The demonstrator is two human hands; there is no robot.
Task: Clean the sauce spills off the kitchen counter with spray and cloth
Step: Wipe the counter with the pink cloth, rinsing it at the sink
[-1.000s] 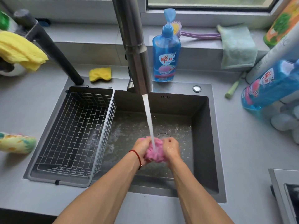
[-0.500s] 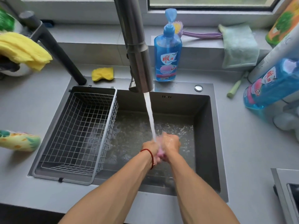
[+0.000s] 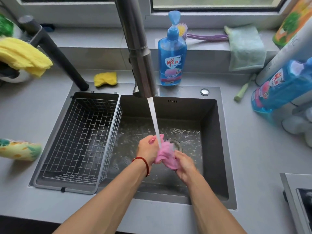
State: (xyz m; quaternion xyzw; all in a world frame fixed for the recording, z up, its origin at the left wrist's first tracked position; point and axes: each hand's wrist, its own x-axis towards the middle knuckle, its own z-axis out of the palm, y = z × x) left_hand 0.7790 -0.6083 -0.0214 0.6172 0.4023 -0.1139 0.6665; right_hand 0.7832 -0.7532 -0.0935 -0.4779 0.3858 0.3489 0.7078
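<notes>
Head view: the left hand [image 3: 147, 149] and right hand [image 3: 184, 163] each grip 1 end of a bunched pink cloth [image 3: 164, 153], fingers curled around it, holding it directly under the faucet [image 3: 140, 53] stream and over the sink [image 3: 217, 149] drain, apparently so rinse water runs away. The wire basket [image 3: 81, 141] occupies the sink's left side; a blue dish-soap bottle [image 3: 172, 54] stands behind on the tabletop [image 3: 253, 157].
</notes>
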